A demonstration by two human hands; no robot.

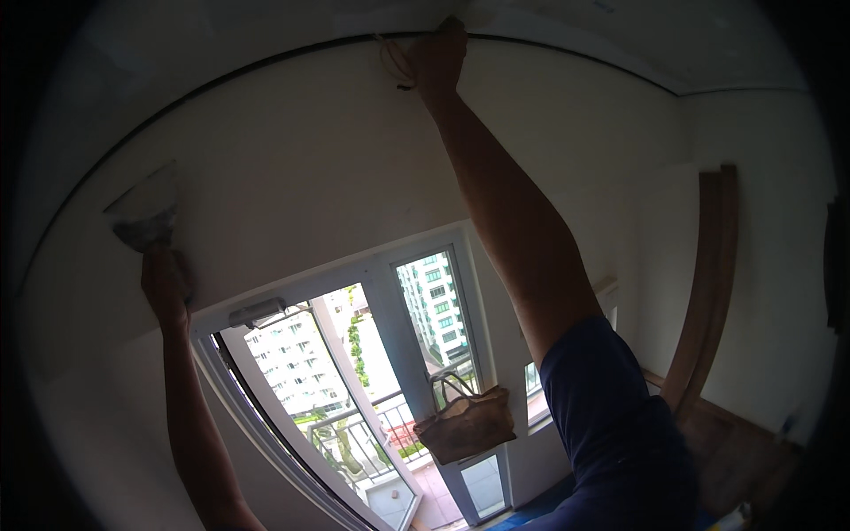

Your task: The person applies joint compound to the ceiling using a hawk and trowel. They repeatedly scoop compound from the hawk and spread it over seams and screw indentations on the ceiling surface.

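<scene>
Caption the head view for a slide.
Left hand holding up a putty knife, right hand at the dark ceiling seam above a balcony door.

Can read no lettering or numbers; see only a faint mark (pixel 604 7) on the ceiling (pixel 549 22), toward one o'clock.

place: upper-floor apartment room | signs: balcony railing (pixel 400 427), tower blocks (pixel 436 296) outside

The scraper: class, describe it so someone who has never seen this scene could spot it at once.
Find the bright balcony doorway, then the pale wall above it. At the picture's left, the person's left grip holds the scraper. Its broad, upward-flaring shape sets it apart from the boxy door closer nearby.
</scene>
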